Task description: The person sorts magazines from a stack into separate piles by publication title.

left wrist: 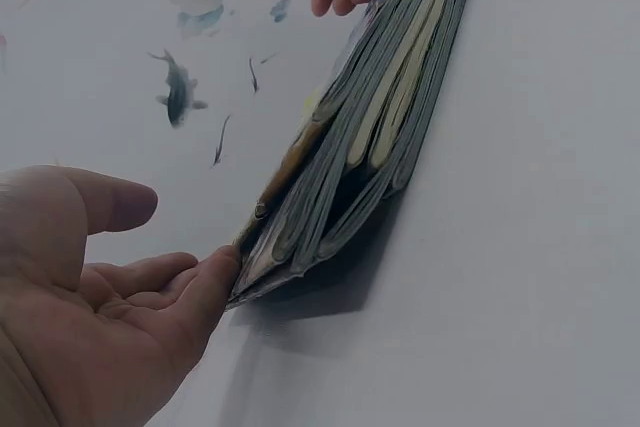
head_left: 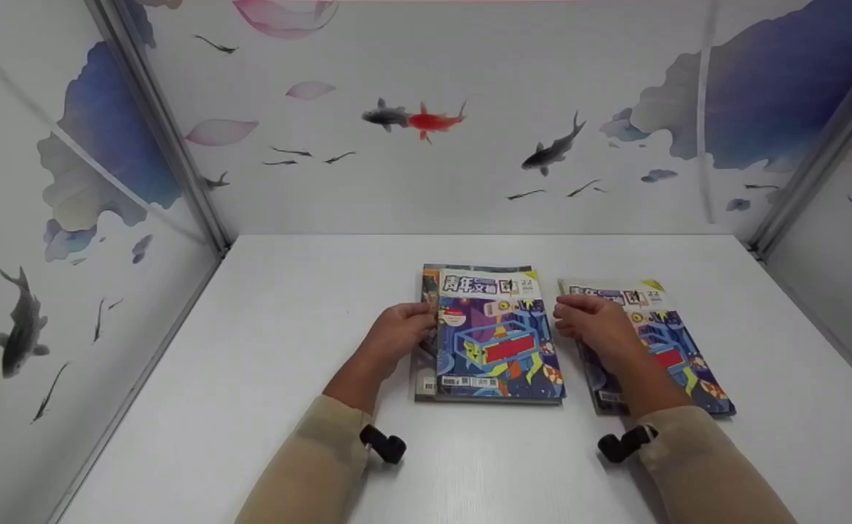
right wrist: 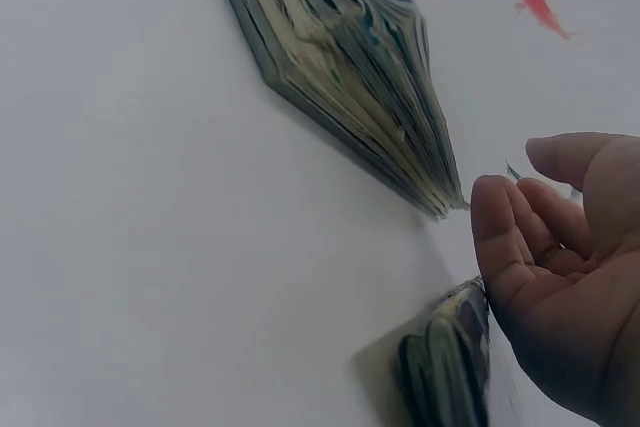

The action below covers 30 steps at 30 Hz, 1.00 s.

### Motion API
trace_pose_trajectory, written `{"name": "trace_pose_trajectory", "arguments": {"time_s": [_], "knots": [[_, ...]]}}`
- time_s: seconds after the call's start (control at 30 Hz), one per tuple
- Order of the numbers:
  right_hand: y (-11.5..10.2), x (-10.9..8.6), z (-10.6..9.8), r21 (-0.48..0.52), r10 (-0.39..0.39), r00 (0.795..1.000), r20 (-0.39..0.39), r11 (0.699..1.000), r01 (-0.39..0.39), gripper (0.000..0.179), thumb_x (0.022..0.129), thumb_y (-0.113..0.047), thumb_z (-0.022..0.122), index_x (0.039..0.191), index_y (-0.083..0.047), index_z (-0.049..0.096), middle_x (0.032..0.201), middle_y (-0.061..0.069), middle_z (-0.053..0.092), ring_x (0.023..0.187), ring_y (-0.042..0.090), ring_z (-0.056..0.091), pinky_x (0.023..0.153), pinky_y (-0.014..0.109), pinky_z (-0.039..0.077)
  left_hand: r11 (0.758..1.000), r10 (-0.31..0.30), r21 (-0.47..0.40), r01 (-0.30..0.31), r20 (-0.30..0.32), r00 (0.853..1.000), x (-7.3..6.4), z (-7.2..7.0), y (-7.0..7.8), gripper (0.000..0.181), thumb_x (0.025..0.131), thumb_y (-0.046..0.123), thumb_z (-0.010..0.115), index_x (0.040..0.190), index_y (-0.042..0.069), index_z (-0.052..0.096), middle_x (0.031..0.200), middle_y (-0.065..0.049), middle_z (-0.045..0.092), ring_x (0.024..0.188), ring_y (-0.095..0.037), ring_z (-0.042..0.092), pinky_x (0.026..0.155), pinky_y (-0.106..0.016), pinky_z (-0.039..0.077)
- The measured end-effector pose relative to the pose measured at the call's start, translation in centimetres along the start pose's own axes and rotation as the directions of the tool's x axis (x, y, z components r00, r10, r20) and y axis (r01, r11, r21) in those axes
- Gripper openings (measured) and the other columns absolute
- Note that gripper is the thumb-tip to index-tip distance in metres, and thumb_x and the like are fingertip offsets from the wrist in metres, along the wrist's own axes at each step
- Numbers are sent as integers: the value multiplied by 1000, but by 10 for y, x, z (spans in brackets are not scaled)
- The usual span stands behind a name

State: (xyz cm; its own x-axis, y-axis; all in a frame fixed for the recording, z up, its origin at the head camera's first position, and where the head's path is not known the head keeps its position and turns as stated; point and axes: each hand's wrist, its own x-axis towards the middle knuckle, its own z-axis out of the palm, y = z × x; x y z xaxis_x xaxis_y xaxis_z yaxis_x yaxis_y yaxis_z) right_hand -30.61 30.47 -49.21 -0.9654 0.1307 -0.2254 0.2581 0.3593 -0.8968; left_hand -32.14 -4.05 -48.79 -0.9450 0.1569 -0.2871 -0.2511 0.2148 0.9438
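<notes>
A stack of magazines (head_left: pixel 499 342) lies on the white table, its top cover purple and blue, with other magazines showing beneath at the left edge. My left hand (head_left: pixel 395 336) is at that left edge; in the left wrist view the fingertips (left wrist: pixel 222 272) touch the stack's side and the thumb stays apart. To the right lies a thinner magazine pile (head_left: pixel 677 349) with the same cover, slightly turned. Over its left part hovers my right hand (head_left: pixel 604 327), fingers loosely bent beside the stack's right edge. The right wrist view shows nothing between thumb and fingers.
White panels printed with fish, petals and blue shapes surround the white table (head_left: pixel 266 327) at the back and sides. Metal posts (head_left: pixel 164 131) stand at the corners. A small black wrist camera (head_left: pixel 384 444) sits at each cuff.
</notes>
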Motion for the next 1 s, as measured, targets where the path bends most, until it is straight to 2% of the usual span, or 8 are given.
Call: {"name": "trace_pose_trajectory", "arguments": {"time_s": [0.2,0.33,0.5,0.63,0.73,0.83,1.0], "knots": [[7,4,1,-51,-7,1000,9,999,7,52,104,-46,69,146,-15,66,133,11,75,108,19,75,91,24,61,999,19,41,-18,-27,999,1,-2,-2,43,107,28,66,147,15,65,144,-4,69,124,-20,64,113,-40,54],[10,6,2,-101,-27,999,29,994,30,53,103,-46,69,146,-15,67,134,12,74,105,17,74,89,22,60,992,37,120,-30,-51,998,4,0,-2,39,106,27,66,144,18,69,143,-2,69,122,-20,65,112,-41,55],[11,6,3,-181,-26,998,54,983,36,53,102,-46,71,147,-20,66,141,10,72,111,21,73,98,32,56,979,41,203,-22,-87,995,11,1,-2,38,102,24,73,139,18,72,137,-3,72,119,-21,67,109,-42,58],[11,5,2,-204,-21,997,69,978,35,54,101,-46,72,149,-23,65,143,9,71,121,26,70,105,39,53,975,69,217,-53,-68,995,12,2,-1,49,97,22,79,144,13,68,133,-4,74,117,-20,69,108,-41,59],[11,5,1,-198,-40,996,75,979,54,55,101,-45,73,150,-22,64,140,9,72,120,26,68,100,34,53,976,89,203,-78,-46,995,10,3,-1,56,95,20,80,148,10,64,131,-5,74,116,-19,69,108,-41,59],[11,5,1,-182,-49,996,76,981,62,56,100,-45,74,150,-21,64,135,9,73,118,25,68,96,30,53,976,97,200,-89,-31,995,8,3,0,56,95,20,80,148,9,64,129,-5,75,114,-19,70,107,-41,59],[11,5,0,-170,-24,997,74,985,36,56,100,-47,74,151,-24,64,137,8,72,120,25,67,100,31,53,967,97,235,-99,20,995,6,4,0,53,96,24,80,146,14,67,126,-2,74,114,-18,68,105,-40,59]]}}
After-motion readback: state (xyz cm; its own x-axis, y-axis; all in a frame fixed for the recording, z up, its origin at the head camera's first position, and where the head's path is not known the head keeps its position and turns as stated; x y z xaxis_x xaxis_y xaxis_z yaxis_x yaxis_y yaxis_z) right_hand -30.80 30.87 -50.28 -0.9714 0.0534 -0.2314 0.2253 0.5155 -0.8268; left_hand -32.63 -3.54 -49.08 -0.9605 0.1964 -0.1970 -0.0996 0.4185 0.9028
